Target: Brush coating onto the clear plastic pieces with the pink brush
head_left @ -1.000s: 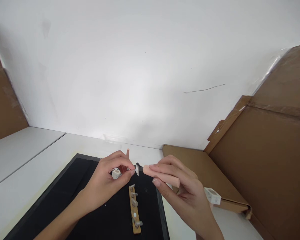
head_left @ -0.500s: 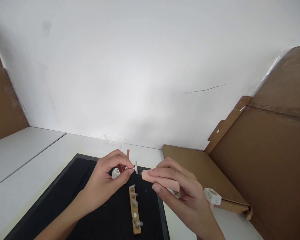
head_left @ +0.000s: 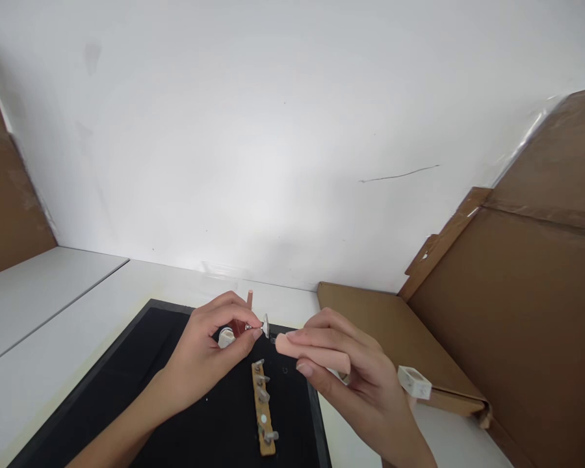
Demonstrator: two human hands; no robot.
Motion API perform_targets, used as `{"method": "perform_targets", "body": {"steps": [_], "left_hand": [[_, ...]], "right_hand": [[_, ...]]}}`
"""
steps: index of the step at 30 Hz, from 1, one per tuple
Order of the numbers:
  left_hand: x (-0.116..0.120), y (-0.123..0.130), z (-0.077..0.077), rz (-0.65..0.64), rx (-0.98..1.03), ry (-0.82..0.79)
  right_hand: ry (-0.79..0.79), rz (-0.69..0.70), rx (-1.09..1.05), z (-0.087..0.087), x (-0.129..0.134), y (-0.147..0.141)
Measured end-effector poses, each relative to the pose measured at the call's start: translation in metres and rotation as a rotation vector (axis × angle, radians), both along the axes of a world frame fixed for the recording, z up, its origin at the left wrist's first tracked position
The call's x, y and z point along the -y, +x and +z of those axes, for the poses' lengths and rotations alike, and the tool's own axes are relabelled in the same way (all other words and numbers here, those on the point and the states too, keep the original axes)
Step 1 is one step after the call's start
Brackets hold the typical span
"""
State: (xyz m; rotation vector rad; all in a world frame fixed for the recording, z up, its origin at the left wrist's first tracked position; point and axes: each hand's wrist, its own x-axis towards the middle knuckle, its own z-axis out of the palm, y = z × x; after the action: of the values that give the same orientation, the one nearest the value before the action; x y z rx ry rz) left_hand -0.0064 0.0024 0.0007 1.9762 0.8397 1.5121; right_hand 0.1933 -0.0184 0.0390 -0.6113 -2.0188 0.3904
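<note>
My left hand [head_left: 224, 335] pinches a small stem between thumb and fingertips. On it sits a thin whitish, clear-looking piece [head_left: 266, 326], turned edge-on, resembling a nail tip. My right hand [head_left: 355, 364] is closed around a thick pink cylinder [head_left: 316, 352], apparently the cap handle of a nail polish brush. A short, thin dark tip [head_left: 273, 338] sticks out of it toward the whitish piece; I cannot tell whether they touch. Below both hands lies a narrow tan strip [head_left: 265, 416] bearing several upright clear pieces.
Under the hands is a black mat [head_left: 209, 416] on a white table [head_left: 160, 279]. Partly behind my left hand are a pink stick [head_left: 250, 298] and a round white object [head_left: 225, 337]. A white block [head_left: 414, 382] stands by a flat cardboard box [head_left: 375, 318] at right.
Both hands stay almost in place. The whitish piece has shifted very slightly, and the pink handle has barely moved left.
</note>
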Motion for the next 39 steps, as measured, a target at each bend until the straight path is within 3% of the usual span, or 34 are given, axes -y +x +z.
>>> {"method": "perform_targets", "body": {"steps": [22, 39], "left_hand": [[0.0028, 0.0008, 0.004, -0.03, -0.041, -0.001], [0.0019, 0.0016, 0.0063, -0.018, -0.019, -0.027]], "right_hand": [[0.059, -0.008, 0.001, -0.004, -0.0006, 0.0014], [0.003, 0.067, 0.047, -0.0038, -0.0009, 0.0034]]}}
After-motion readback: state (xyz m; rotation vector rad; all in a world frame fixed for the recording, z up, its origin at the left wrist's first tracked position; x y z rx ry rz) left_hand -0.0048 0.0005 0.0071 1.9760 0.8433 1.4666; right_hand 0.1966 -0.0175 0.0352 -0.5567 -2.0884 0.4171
